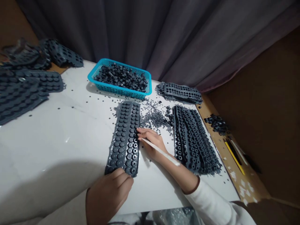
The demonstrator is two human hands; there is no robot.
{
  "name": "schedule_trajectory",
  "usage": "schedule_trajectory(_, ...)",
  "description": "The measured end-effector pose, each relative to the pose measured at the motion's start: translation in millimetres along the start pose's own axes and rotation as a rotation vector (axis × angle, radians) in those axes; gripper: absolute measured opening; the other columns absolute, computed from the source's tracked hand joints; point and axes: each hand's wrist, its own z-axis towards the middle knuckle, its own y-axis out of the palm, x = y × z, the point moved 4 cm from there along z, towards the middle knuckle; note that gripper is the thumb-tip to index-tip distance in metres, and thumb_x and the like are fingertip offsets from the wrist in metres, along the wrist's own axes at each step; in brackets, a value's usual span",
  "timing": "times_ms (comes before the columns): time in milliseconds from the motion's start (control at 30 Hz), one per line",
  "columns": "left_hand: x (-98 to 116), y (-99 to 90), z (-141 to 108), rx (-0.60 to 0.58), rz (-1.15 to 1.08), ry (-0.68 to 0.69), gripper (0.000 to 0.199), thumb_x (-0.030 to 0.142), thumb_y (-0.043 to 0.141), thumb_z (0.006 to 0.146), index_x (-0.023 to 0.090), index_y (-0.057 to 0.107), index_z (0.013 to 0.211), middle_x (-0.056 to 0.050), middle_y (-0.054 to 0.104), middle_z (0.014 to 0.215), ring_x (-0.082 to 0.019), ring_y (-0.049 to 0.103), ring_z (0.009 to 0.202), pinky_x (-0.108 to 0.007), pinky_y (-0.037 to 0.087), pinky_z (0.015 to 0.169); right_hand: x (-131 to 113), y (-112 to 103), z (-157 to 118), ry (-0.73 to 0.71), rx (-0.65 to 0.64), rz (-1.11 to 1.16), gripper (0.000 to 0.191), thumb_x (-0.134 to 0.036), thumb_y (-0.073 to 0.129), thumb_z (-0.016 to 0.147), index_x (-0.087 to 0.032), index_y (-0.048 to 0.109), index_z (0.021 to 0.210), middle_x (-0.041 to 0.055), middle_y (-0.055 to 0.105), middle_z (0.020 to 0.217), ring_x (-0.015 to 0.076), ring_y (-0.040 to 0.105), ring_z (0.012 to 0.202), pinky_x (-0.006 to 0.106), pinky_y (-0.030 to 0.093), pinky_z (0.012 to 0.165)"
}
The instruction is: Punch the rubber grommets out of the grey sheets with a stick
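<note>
I have the gray knobbed sheet (125, 134) lying lengthwise toward me on the white tabletop (58, 134), its far end just on the near side of the blue basket (119, 89). Four columns of round knobs run down it; several at the near end of the rightmost column show open centers.

My right hand (151, 142) pinches a slim white tool (161, 151), fingertips at the sheet's right edge. My left hand (112, 193) curls at the near end; with my thumb hidden, I cannot tell whether it pinches.

Small gray discs (153, 118) are scattered on the near side of the basket, thickest toward its right. A layered stack of ring-studded sheets (197, 140) lies nearer me and right of the basket, while a smaller perforated bundle (180, 92) sits just to its right. Dark pieces fill the basket itself. Well left of it, more knobbed sheets (23, 87) overlap.

The tabletop is smooth and glossy. Behind the basket hangs a gray-purple curtain (131, 25) in folds; far to its right stands a brown panel (260, 103), with a yellow-handled tool (234, 156) and white scraps (245, 190) lying nearer me.
</note>
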Motion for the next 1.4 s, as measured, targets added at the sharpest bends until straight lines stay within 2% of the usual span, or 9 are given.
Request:
schedule_trajectory(233, -2, 3.2, 1, -0.041, -0.011, -0.008, 0.023, 0.004, 0.04, 0.082, 0.019, 0.056, 0.075, -0.002, 0.058, 0.069, -0.017, 0.059, 0.069, -0.027, 0.049, 0.07, 2, 0, 1, -0.192, -0.096, -0.375, 0.014, -0.017, 0.051, 0.091, -0.02, 0.065, 0.095, 0.0096, 0.069, 0.113, 0.021, 0.063, 0.107, 0.037, 0.052, 0.087)
schedule_trajectory(367, -1, 1.9, 3, -0.045, -0.017, -0.028, 0.024, 0.004, 0.038, 0.083, 0.019, 0.055, 0.075, -0.002, 0.056, 0.067, -0.017, 0.058, 0.068, -0.027, 0.048, 0.067, 14, -18, 5, -0.035, 0.017, -0.474, 0.019, -0.017, 0.051, 0.091, -0.019, 0.064, 0.104, 0.0121, 0.065, 0.12, 0.0245, 0.058, 0.114, 0.041, 0.05, 0.092)
schedule_trajectory(533, 0, -1.1, 6, 0.004, -0.041, -0.014, 0.025, 0.005, 0.037, 0.084, 0.02, 0.054, 0.073, -0.003, 0.056, 0.066, -0.019, 0.058, 0.067, -0.028, 0.047, 0.064, 20, -40, -1, 0.223, 0.138, -0.397, 0.014, -0.022, 0.052, 0.088, -0.02, 0.065, 0.092, 0.0123, 0.065, 0.118, 0.031, 0.053, 0.121, 0.052, 0.043, 0.098)
schedule_trajectory(633, 0, -0.7, 6, 0.01, -0.038, -0.02, 0.025, 0.005, 0.037, 0.084, 0.02, 0.054, 0.074, -0.003, 0.056, 0.066, -0.019, 0.058, 0.067, -0.028, 0.047, 0.065, 9, -39, -3, 0.242, 0.157, -0.243, 0.014, -0.024, 0.051, 0.089, -0.021, 0.064, 0.09, 0.0122, 0.065, 0.118, 0.029, 0.052, 0.122, 0.051, 0.042, 0.1)
schedule_trajectory(767, 0, -0.2, 6, -0.017, -0.03, -0.025, 0.023, 0.005, 0.039, 0.084, 0.02, 0.053, 0.073, -0.002, 0.056, 0.067, -0.018, 0.058, 0.069, -0.028, 0.047, 0.066, -4, -19, 1, 0.227, 0.068, 0.031, 0.011, -0.026, 0.054, 0.089, -0.021, 0.063, 0.091, 0.0108, 0.069, 0.11, 0.0235, 0.062, 0.109, 0.041, 0.05, 0.093)
schedule_trajectory(900, 1, -1.2, 6, -0.024, -0.025, -0.036, 0.022, 0.005, 0.04, 0.084, 0.02, 0.054, 0.075, -0.002, 0.056, 0.068, -0.019, 0.058, 0.07, -0.028, 0.047, 0.066, -1, -8, 6, 0.21, 0.076, 0.111, 0.012, -0.029, 0.054, 0.089, -0.021, 0.063, 0.088, 0.0117, 0.07, 0.106, 0.0237, 0.063, 0.107, 0.041, 0.049, 0.094)
schedule_trajectory(1167, 2, -1.2, 5, 0.021, -0.091, -0.012, 0.024, 0.006, 0.038, 0.084, 0.019, 0.055, 0.075, -0.003, 0.055, 0.066, -0.019, 0.057, 0.068, -0.03, 0.046, 0.063, 6, -4, 9, 0.146, 0.062, 0.078, 0.011, -0.028, 0.052, 0.091, -0.022, 0.062, 0.088, 0.0103, 0.072, 0.1, 0.0221, 0.064, 0.105, 0.04, 0.051, 0.09)
schedule_trajectory(1333, 3, -2.8, 7, -0.001, -0.118, -0.033, 0.026, 0.007, 0.036, 0.085, 0.02, 0.055, 0.072, -0.003, 0.054, 0.065, -0.02, 0.055, 0.065, -0.032, 0.042, 0.055, 14, -5, 15, 0.03, -0.04, -0.187, 0.015, -0.024, 0.049, 0.092, -0.024, 0.064, 0.088, 0.0081, 0.07, 0.111, 0.023, 0.064, 0.105, 0.041, 0.049, 0.087)
schedule_trajectory(1400, 4, -5.1, 8, 0.017, -0.126, -0.028, 0.027, 0.006, 0.035, 0.085, 0.02, 0.055, 0.072, -0.003, 0.054, 0.065, -0.021, 0.055, 0.064, -0.033, 0.04, 0.054, 18, -11, 18, 0.044, -0.016, -0.279, 0.018, -0.022, 0.046, 0.092, -0.024, 0.065, 0.091, 0.0091, 0.068, 0.115, 0.0241, 0.063, 0.106, 0.042, 0.048, 0.088)
